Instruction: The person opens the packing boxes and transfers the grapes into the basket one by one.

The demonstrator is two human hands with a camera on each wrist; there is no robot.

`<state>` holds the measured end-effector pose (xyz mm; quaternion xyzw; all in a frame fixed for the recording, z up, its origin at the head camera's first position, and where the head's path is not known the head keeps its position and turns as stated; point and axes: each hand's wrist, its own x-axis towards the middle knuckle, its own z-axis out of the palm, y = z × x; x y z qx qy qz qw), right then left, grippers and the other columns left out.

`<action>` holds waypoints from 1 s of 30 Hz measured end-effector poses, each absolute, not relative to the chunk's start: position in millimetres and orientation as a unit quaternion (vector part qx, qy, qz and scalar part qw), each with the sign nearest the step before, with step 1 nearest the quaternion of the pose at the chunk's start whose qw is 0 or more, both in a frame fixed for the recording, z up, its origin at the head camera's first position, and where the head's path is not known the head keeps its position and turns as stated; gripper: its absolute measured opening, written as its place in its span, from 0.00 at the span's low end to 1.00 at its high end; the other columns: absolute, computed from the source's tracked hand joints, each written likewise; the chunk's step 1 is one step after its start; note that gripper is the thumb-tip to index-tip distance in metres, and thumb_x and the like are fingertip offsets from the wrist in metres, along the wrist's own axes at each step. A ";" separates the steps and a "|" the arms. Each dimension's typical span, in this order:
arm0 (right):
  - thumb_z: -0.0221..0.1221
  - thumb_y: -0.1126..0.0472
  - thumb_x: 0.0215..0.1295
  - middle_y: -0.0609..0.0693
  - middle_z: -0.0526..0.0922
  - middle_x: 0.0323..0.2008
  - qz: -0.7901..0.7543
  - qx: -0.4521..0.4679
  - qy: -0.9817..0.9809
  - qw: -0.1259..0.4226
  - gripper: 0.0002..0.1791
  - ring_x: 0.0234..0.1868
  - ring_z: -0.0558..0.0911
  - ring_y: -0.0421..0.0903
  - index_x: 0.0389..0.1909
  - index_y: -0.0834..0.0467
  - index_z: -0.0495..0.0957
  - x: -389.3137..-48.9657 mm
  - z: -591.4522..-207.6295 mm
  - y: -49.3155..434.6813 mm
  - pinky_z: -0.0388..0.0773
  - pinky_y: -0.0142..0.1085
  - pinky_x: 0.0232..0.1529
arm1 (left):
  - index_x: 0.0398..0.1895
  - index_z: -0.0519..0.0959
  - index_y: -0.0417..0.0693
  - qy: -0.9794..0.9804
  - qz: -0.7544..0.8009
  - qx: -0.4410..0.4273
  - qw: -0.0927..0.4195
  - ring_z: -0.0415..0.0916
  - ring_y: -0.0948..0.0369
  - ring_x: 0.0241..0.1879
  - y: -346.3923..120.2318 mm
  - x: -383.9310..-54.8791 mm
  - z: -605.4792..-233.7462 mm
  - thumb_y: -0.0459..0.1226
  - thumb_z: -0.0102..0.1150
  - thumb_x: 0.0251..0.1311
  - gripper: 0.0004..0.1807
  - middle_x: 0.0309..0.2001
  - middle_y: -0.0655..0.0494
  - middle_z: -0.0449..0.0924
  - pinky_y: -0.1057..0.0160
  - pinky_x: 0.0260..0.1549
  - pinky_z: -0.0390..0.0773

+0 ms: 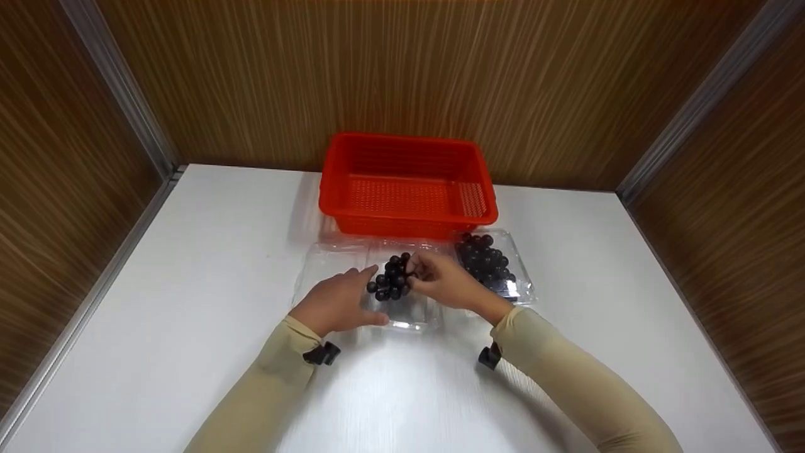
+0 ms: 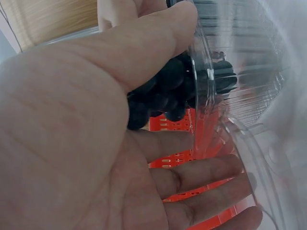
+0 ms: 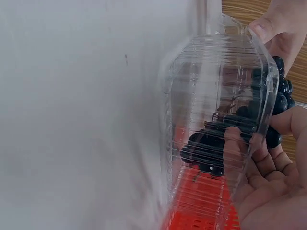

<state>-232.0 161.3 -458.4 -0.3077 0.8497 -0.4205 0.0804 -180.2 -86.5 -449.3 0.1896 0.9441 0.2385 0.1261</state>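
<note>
My right hand (image 1: 448,281) pinches the top of a bunch of dark grapes (image 1: 393,279) over a clear plastic clamshell box (image 1: 412,324). To the left, my left hand (image 1: 339,302) has its fingers extended and its thumb apart, close beside the bunch at the box's edge. The left wrist view shows the grapes (image 2: 165,91) behind the thumb, with the straight fingers (image 2: 201,175) near the clear rim. In the right wrist view, the fingers of my right hand (image 3: 283,191) reach over the box wall, and grapes (image 3: 206,148) show through the ribbed plastic.
A red plastic basket (image 1: 407,223) with a perforated bottom stands behind the box. At the right, another clear box (image 1: 523,277) holds more dark grapes (image 1: 484,258). All rest on a white table (image 1: 188,270) enclosed by wood-grain panels (image 1: 251,82).
</note>
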 end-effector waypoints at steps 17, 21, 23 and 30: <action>0.61 0.73 0.63 0.52 0.80 0.38 -0.515 -0.260 0.814 0.069 0.08 0.42 0.80 0.47 0.42 0.64 0.76 -228.9 -446.2 165.8 0.81 0.36 0.48 | 0.79 0.66 0.55 0.947 0.236 0.189 0.107 0.74 0.43 0.66 -87.0 -180.2 -447.4 0.59 0.75 0.53 0.51 0.69 0.41 0.74 0.40 0.64 0.73; 0.60 0.74 0.63 0.53 0.80 0.38 -0.522 -0.259 0.811 0.052 0.08 0.42 0.80 0.47 0.42 0.65 0.76 -228.8 -441.7 167.9 0.80 0.34 0.47 | 0.75 0.71 0.53 0.950 0.222 0.198 0.094 0.82 0.46 0.52 -85.5 -180.4 -448.0 0.59 0.76 0.52 0.47 0.59 0.42 0.80 0.45 0.53 0.81; 0.60 0.74 0.63 0.53 0.80 0.37 -0.523 -0.259 0.811 0.047 0.08 0.41 0.80 0.47 0.42 0.66 0.76 -228.9 -440.3 168.8 0.80 0.33 0.46 | 0.72 0.74 0.51 0.952 0.213 0.203 0.085 0.82 0.48 0.46 -85.0 -180.3 -448.1 0.59 0.76 0.52 0.46 0.53 0.44 0.81 0.46 0.48 0.82; 0.60 0.74 0.64 0.55 0.80 0.38 -0.525 -0.259 0.810 0.045 0.08 0.41 0.80 0.46 0.42 0.66 0.75 -229.7 -438.0 170.8 0.80 0.34 0.46 | 0.69 0.76 0.50 0.955 0.207 0.200 0.075 0.82 0.50 0.42 -85.0 -179.4 -448.1 0.60 0.76 0.51 0.44 0.49 0.47 0.82 0.48 0.44 0.82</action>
